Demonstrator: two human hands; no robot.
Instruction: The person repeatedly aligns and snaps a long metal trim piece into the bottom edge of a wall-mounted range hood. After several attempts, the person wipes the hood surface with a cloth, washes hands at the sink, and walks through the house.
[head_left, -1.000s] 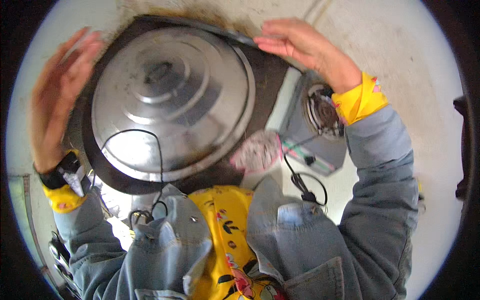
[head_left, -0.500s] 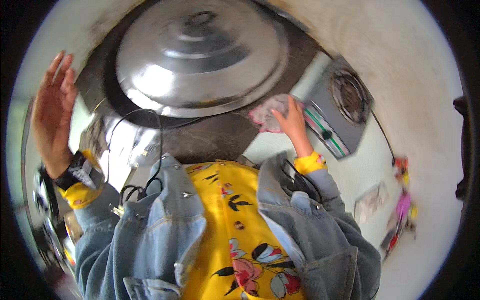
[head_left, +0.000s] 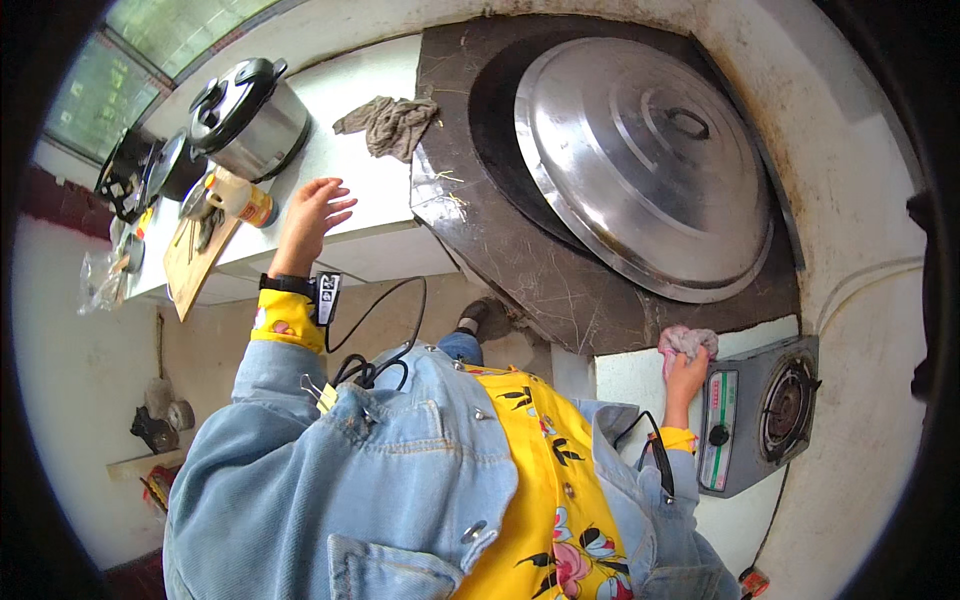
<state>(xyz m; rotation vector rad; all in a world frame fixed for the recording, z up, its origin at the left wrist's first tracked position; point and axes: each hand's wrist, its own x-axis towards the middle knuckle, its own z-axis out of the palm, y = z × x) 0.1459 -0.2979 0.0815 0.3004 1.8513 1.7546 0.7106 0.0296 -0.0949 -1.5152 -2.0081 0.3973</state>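
My right hand (head_left: 686, 372) is closed around a crumpled pink and grey cloth (head_left: 688, 342), low over the white counter between the dark stone stove top (head_left: 590, 310) and a grey single-burner gas stove (head_left: 762, 415). Raised on the other side, my left hand (head_left: 312, 222) holds nothing, its fingers extended and apart, in front of the white counter (head_left: 345, 205). A large domed steel lid (head_left: 640, 160) covers most of a dark wok (head_left: 497, 130) set into the stove top. A second cloth, grey-brown and rumpled (head_left: 390, 128), lies by the stove top's left edge.
On the left counter stand a steel pressure cooker (head_left: 250, 125), a bottle with a yellow label (head_left: 240, 197) and a wooden cutting board (head_left: 195, 262). Beyond them are dark pots (head_left: 172, 165) and a plastic bag (head_left: 98, 282). Windows (head_left: 120, 85) are at the far left.
My view has swung left, bringing the left counter and its cookware into sight. My right hand has gone from lying on the pink and grey cloth to gripping it bunched up.
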